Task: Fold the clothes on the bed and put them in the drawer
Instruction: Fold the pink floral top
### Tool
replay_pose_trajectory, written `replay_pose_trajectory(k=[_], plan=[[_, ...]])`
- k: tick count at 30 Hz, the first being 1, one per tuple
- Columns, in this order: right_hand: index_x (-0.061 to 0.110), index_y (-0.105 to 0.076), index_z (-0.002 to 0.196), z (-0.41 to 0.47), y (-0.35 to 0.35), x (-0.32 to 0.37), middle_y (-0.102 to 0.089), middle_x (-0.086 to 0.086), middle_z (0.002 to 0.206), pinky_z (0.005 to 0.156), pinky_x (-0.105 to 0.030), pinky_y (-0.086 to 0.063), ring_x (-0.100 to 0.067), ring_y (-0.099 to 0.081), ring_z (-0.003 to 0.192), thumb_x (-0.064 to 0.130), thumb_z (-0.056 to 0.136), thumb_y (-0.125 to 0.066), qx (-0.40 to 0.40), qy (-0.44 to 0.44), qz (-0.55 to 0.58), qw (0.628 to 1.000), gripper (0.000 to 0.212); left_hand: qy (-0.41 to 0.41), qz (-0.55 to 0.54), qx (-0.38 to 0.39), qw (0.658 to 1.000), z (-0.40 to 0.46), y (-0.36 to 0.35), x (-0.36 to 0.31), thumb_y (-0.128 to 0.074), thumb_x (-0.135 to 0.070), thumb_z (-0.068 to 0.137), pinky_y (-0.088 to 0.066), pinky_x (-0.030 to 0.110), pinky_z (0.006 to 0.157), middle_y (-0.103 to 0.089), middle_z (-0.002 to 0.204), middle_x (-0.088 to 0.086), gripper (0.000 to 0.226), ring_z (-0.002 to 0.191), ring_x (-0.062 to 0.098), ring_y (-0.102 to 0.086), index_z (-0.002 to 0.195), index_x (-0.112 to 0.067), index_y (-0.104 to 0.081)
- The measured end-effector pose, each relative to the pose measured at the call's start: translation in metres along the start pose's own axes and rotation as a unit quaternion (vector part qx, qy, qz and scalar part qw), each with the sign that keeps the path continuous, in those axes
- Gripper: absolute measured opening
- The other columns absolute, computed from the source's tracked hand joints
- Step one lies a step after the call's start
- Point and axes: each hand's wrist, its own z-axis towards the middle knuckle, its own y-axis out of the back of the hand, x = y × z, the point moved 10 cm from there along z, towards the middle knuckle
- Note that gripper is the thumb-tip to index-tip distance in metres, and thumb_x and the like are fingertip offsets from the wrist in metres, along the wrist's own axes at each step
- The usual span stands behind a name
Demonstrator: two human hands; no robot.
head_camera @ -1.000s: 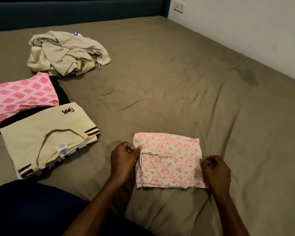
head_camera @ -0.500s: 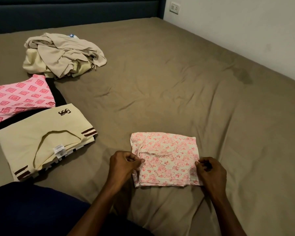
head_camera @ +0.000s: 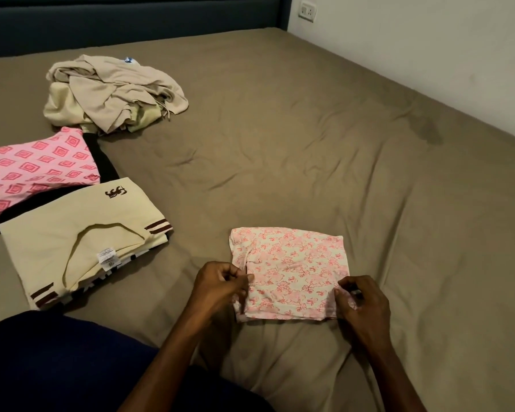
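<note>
Down at about 5 o'clock in the view, the right hand (head_camera: 361, 298) curls its fingers and thumb around the right edge of a folded flowered cloth (head_camera: 292, 272), pinching the fabric near its lower right corner. Across from it, at roughly 6 o'clock, the left hand (head_camera: 220, 285) pinches the cloth's left edge, fingertips bunched together on the hem. Both forearms reach in from the bottom of the frame, and the cloth lies flat between the two hands as a neat rectangle, white with pink flowers, resting on the bed (head_camera: 309, 162).

Moving outward toward 9 o'clock, a folded cream shirt (head_camera: 81, 233) with dark striped cuffs, a small dark emblem and a white label at the neck lies on the sheet, well apart from the flowered cloth. Just beyond it, touching its far edge, sits a folded pink garment (head_camera: 36, 171) with a diamond print, with a black piece (head_camera: 101, 162) showing beneath and beside it. Farther out, near 11 o'clock, a heap of unfolded beige clothes (head_camera: 113, 93) lies crumpled, close to the pink garment's far corner.

At 12 o'clock a dark blue headboard (head_camera: 131, 22) runs along the top of the bed. Toward 1 o'clock a white wall (head_camera: 428, 40) carries a socket (head_camera: 307, 11). Nearest the camera, at 7 o'clock, the person's dark blue clothing (head_camera: 57, 367) fills the lower left.
</note>
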Motion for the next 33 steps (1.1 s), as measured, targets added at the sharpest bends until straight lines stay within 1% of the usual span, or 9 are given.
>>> replay_pose_trajectory(k=[5,8,11,14,18,22,28,31,33], plan=[[0.021,-0.072,0.099,0.008,-0.002,0.022,-0.064,0.007,0.109,0.074,-0.032,-0.053,-0.015,-0.064,0.096,0.032,0.081,-0.068,0.007,0.063,-0.045,0.997,0.021,0.036,-0.032,0.019,0.999,-0.003,0.007,0.009,-0.083,-0.006,0.082,-0.064,0.035,0.069,-0.075,0.077,0.014,0.011,0.072,0.031,-0.075,0.080,0.000,-0.074],[0.019,-0.073,0.111,0.017,-0.022,0.031,-0.065,0.002,0.126,0.091,-0.045,-0.053,-0.023,-0.061,0.114,0.036,0.083,-0.063,0.047,0.114,-0.069,0.990,0.034,0.051,-0.042,0.016,0.998,0.001,-0.004,0.014,-0.078,0.006,0.082,-0.063,0.037,0.067,-0.070,0.068,0.013,0.015,0.068,0.034,-0.072,0.074,0.000,-0.067],[0.020,-0.071,0.126,0.026,-0.055,0.047,-0.061,0.001,0.144,0.104,-0.045,-0.047,-0.023,-0.057,0.130,0.047,0.091,-0.060,0.093,0.161,-0.112,0.976,0.045,0.041,-0.052,-0.002,0.998,0.002,-0.003,0.015,-0.075,0.010,0.080,-0.059,0.037,0.064,-0.065,0.060,0.006,0.024,0.061,0.026,-0.067,0.067,-0.006,-0.063],[0.021,-0.066,0.136,0.035,-0.087,0.085,-0.055,-0.001,0.152,0.113,-0.045,-0.042,-0.023,-0.051,0.139,0.053,0.098,-0.049,0.145,0.211,-0.133,0.958,0.053,0.040,-0.059,-0.010,0.997,0.000,0.000,0.012,-0.076,0.013,0.077,-0.059,0.033,0.059,-0.070,0.068,0.011,0.018,0.062,0.025,-0.069,0.076,-0.002,-0.066],[0.023,-0.053,0.150,0.033,-0.149,0.135,-0.040,-0.007,0.163,0.119,-0.047,-0.035,-0.028,-0.035,0.152,0.039,0.103,-0.039,0.260,0.300,-0.160,0.904,0.051,0.069,-0.050,-0.009,0.996,-0.001,0.000,0.018,-0.079,0.016,0.073,-0.062,0.032,0.057,-0.071,0.077,0.018,0.025,0.062,0.024,-0.070,0.090,0.003,-0.066],[0.032,-0.038,0.159,0.027,-0.206,0.138,-0.018,-0.008,0.172,0.125,-0.049,-0.019,-0.030,-0.016,0.159,0.021,0.101,-0.039,0.329,0.364,-0.222,0.843,0.059,0.094,-0.046,0.013,0.994,-0.002,-0.007,0.027,-0.072,0.021,0.075,-0.057,0.027,0.049,-0.067,0.066,0.017,0.020,0.048,0.019,-0.065,0.081,0.004,-0.064],[0.037,-0.019,0.164,0.038,-0.218,0.144,-0.010,0.002,0.174,0.128,-0.044,-0.015,-0.019,-0.009,0.160,0.043,0.112,-0.025,0.297,0.363,-0.210,0.858,0.053,0.060,-0.008,0.033,0.998,0.004,-0.005,0.027,-0.072,0.017,0.073,-0.058,0.032,0.057,-0.070,0.066,0.015,0.010,0.055,0.023,-0.067,0.076,0.007,-0.071],[0.034,-0.013,0.165,0.036,-0.208,0.143,-0.007,0.001,0.174,0.127,-0.046,-0.017,-0.018,-0.007,0.160,0.050,0.110,-0.027,0.269,0.329,-0.202,0.882,0.059,0.057,0.010,0.025,0.998,0.003,-0.009,0.031,-0.077,0.009,0.070,-0.062,0.044,0.067,-0.067,0.061,0.009,0.010,0.056,0.023,-0.065,0.076,0.003,-0.070],[0.031,-0.008,0.166,0.037,-0.185,0.134,-0.003,0.000,0.174,0.129,-0.044,-0.013,-0.018,-0.003,0.160,0.055,0.109,-0.026,0.228,0.275,-0.197,0.913,0.064,0.068,-0.014,0.023,0.997,0.000,-0.009,0.031,-0.084,0.000,0.061,-0.063,0.053,0.069,-0.063,0.061,0.009,0.024,0.057,0.025,-0.064,0.078,0.001,-0.068]])
